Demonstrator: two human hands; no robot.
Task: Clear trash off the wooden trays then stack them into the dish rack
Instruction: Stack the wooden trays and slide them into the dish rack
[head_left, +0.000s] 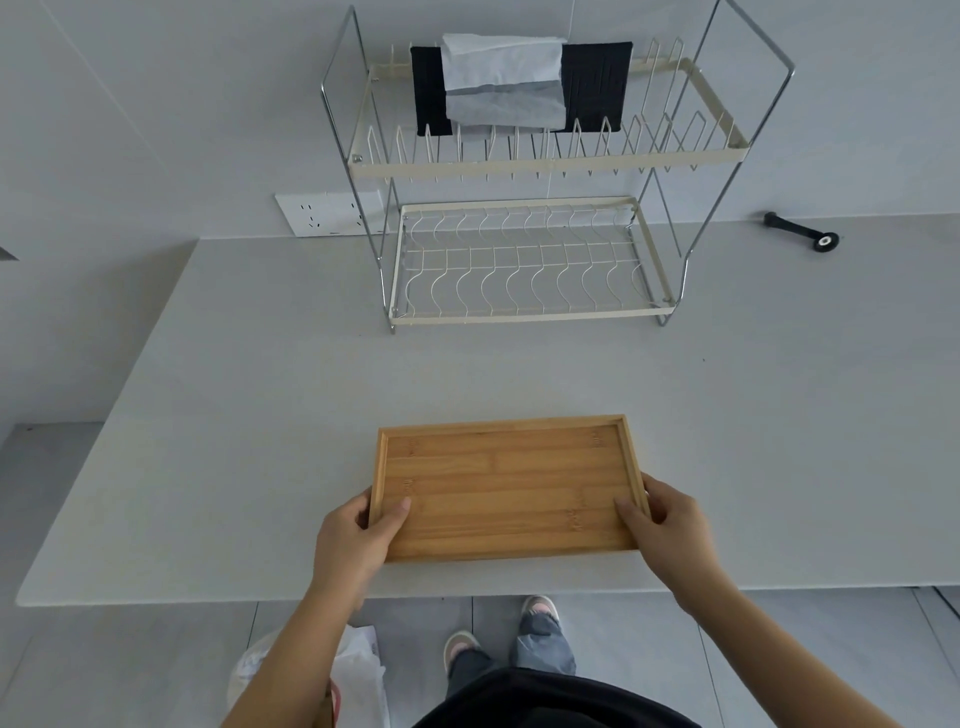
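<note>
Both hands gripping tray edges, counter open

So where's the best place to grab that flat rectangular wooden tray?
By its two short ends, coming in from each side. The flat rectangular wooden tray lies level with a raised rim, so the left hand and right hand hook thumbs over it, fingers outside.
</note>
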